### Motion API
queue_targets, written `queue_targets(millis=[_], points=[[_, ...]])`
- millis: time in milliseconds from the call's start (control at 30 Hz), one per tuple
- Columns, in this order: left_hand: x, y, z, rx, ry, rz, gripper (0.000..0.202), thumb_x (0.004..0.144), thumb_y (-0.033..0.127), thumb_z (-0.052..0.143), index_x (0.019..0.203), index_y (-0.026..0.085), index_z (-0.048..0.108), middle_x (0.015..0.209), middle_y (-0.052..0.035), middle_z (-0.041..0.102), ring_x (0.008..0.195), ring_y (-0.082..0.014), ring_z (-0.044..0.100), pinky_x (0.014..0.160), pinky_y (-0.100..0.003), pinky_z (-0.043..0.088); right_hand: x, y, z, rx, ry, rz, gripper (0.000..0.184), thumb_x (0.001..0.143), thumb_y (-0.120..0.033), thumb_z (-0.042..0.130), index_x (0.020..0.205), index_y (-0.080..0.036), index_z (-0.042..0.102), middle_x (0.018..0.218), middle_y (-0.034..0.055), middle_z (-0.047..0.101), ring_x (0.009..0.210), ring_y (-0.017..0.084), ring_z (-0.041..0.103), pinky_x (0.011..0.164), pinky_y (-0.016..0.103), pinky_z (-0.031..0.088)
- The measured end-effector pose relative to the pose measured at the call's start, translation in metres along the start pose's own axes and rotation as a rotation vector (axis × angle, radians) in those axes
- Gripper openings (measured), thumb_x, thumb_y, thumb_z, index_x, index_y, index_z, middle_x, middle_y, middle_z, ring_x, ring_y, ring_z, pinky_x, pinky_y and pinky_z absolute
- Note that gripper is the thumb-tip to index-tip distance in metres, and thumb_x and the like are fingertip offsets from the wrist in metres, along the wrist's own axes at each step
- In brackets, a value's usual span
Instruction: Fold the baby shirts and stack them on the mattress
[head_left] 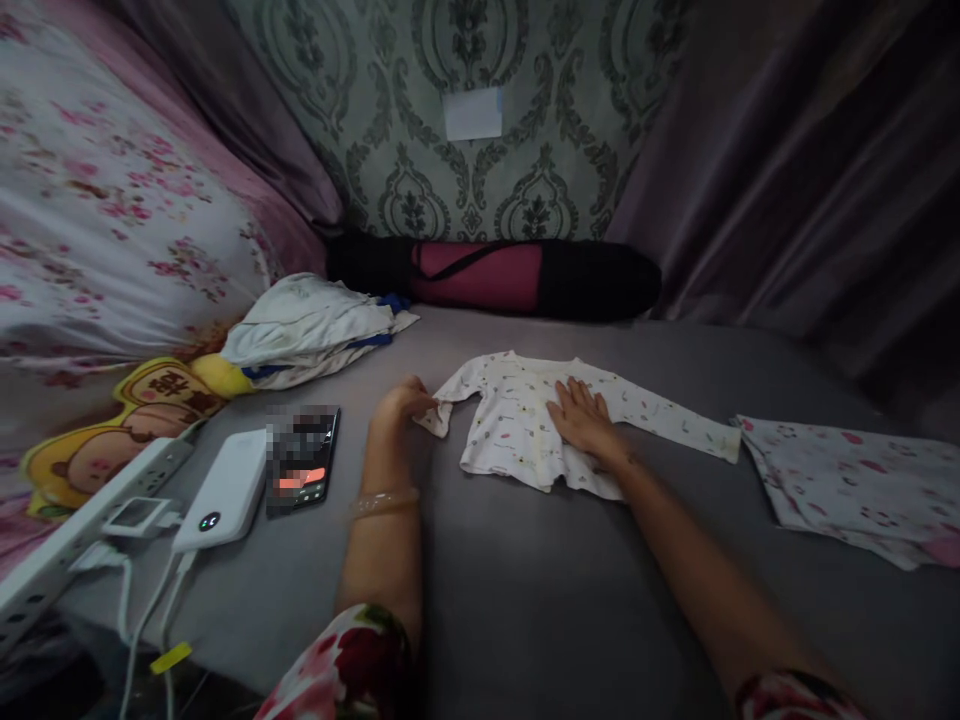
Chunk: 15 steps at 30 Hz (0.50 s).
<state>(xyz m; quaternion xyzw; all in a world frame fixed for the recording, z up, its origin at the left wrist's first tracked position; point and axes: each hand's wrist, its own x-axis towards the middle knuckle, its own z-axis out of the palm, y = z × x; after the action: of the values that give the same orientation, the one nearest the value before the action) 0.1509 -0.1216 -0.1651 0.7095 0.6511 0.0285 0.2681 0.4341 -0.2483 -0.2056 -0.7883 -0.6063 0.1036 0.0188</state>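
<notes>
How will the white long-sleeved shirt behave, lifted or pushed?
The long-sleeved shirt is probably floppy: its sleeve bends at the left hand. Likely light: small, thin-looking cloth. Pushed, it may bunch, lying spread under the right hand.

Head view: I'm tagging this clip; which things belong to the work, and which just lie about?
In use: patterned shirt; left hand at its sleeve; right hand on its front.

Apparently lying about: phone; power bank; power strip; long bag.

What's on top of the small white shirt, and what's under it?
On the white shirt: the right hand, spread flat. The left hand is at one cuff. Grey cloth shows beside it; whatever lies directly beneath is covered.
</notes>
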Motion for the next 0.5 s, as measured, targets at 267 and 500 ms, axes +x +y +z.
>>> queue_targets(millis=[267, 500], points=[[-0.001, -0.003, 0.002, 0.050, -0.138, -0.026, 0.019, 0.058, 0.024, 0.072, 0.075, 0.018, 0.067, 0.061, -0.0043, 0.067, 0.071, -0.0228, 0.067, 0.054, -0.023, 0.045, 0.025, -0.031, -0.020, -0.043, 0.067, -0.097, 0.056, 0.098, -0.034, 0.033, 0.147, -0.008, 0.034, 0.155, 0.0181, 0.027, 0.144, 0.029, 0.021, 0.116, 0.050, 0.015], [0.003, -0.014, -0.005, -0.289, 0.017, -0.140, 0.017, 0.067, 0.016, 0.064, 0.084, 0.018, 0.062, 0.060, 0.0000, 0.061, 0.062, -0.0176, 0.062, 0.051, -0.022, 0.044, 0.069, -0.098, -0.009, 0.128, 0.026, -0.340, 0.049, 0.096, -0.025, 0.034, 0.143, -0.012, 0.041, 0.152, 0.0128, 0.035, 0.141, 0.022, 0.028, 0.116, 0.042, 0.019]])
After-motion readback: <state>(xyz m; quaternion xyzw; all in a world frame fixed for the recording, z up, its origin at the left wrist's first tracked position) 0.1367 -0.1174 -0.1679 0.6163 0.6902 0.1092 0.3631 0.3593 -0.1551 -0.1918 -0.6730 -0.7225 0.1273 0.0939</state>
